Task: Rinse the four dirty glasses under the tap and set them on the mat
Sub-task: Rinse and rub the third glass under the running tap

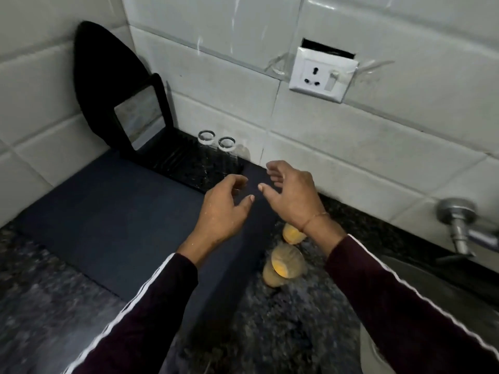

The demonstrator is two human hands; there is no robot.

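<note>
A dark blue mat (121, 211) lies on the granite counter. Two clear glasses (206, 137) (226, 143) stand near the wall by the mat's far edge; whether they are on the mat I cannot tell. Two dirty glasses with orange residue (293, 234) (282, 265) stand on the granite just right of the mat. My left hand (224, 209) and my right hand (290, 195) hover side by side over the mat's far right corner. Their fingers are loosely curled and hold nothing. My right wrist hides part of the farther dirty glass.
A steel tap (459, 228) juts from the tiled wall at the right, above a sink (421, 276). A white socket (322, 74) sits on the wall. A black board (108, 76) and a framed mirror (139, 114) lean in the back left corner.
</note>
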